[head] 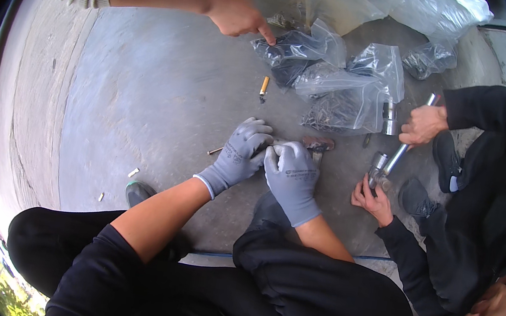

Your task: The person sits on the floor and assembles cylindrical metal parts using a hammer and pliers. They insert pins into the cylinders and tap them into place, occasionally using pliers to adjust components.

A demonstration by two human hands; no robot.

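Observation:
My left hand [243, 152] and my right hand [293, 170], both in grey coated work gloves, meet over the concrete floor. Their fingers are curled in and pinched around a small pale piece [280, 141], mostly hidden by the gloves. A hammer [318, 143] with a worn reddish head lies just beyond my right hand, its handle running partly behind the glove. Beside my left hand, the end of a metal bolt [214, 151] pokes out on the floor. Farther out lies an orange cigarette butt [265, 85] with dark ash at its tip.
Clear zip bags of dark metal fasteners [336, 109] lie ahead, where another person's hand [238, 12] points. At right, a co-worker's hands [422, 125] hold a steel-handled tool [396, 158] near a chrome cylinder [389, 118]. Larger plastic bags [425, 13] sit behind.

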